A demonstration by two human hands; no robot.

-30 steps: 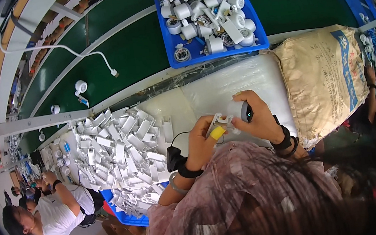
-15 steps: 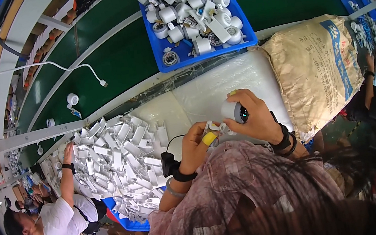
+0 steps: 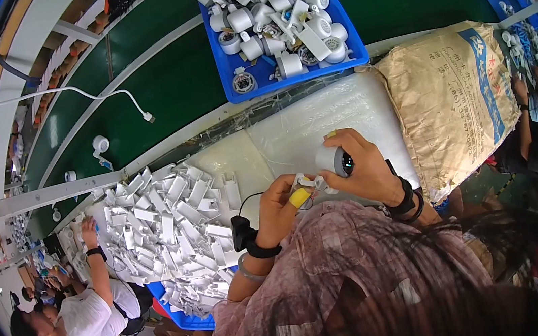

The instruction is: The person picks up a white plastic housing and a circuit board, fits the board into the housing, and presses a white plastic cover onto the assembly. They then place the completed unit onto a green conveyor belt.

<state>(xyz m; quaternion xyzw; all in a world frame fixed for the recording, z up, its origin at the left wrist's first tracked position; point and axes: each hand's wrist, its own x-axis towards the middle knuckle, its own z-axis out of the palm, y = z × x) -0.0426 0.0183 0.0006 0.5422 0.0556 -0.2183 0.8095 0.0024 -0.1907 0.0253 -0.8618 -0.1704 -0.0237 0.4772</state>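
Observation:
My right hand [image 3: 371,167] is closed around a small white cylindrical housing [image 3: 328,159], whose dark end face shows a small green light. Between the fingers of my left hand [image 3: 276,209] is a small white plastic bracket [image 3: 302,180], held close to the housing's lower side. Thin wires show by the bracket; whether the two parts are joined I cannot tell. Yellow wraps cover a left-hand fingertip and a right-hand one. Both hands are just in front of my body, over the near edge of the plastic-covered bench [image 3: 317,121].
Loose white plastic pieces [image 3: 167,222] are heaped at the left. A blue tray [image 3: 228,81] of white housings stands beyond the bench, on a green belt [image 3: 162,80]. A brown paper sack [image 3: 444,104] lies at right. A co-worker [image 3: 91,314] reaches in from the left.
My hands and the parts in them stay almost still. At the left, the co-worker's hand has shifted leftward and down. Small white parts on the green belt have moved slightly left.

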